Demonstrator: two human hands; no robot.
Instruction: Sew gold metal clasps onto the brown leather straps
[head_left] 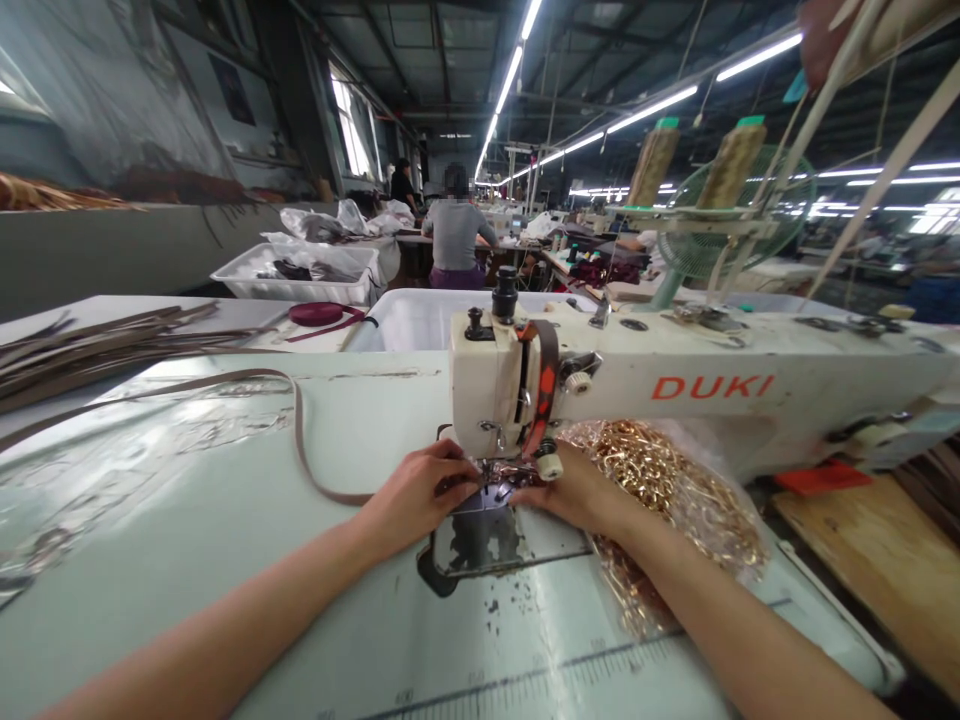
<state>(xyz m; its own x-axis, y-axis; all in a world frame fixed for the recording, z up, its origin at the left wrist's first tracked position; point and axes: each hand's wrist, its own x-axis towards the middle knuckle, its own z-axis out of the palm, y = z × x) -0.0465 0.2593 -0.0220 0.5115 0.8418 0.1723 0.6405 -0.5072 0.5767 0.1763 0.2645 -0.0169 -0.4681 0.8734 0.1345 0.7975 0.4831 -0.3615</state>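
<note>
A white DUKI sewing machine (675, 385) stands on a pale green table (187, 520). My left hand (420, 490) rests curled on the needle plate (487, 535) just left of the presser foot, pinching the end of a long brown strap (300, 430). The strap loops back across the table to the left. My right hand (577, 490) sits right of the needle with its fingers closed under the machine head; what it grips is hidden. A clear bag of gold metal fittings (667, 490) lies against my right wrist.
Bundled brown straps (97, 345) lie at the far left, a maroon tape roll (316, 313) and white bins (300, 275) behind. Thread cones (731, 160) and a green fan (720, 230) stand behind the machine. A seated person (456, 235) works farther back. A wooden board (877, 550) lies to the right.
</note>
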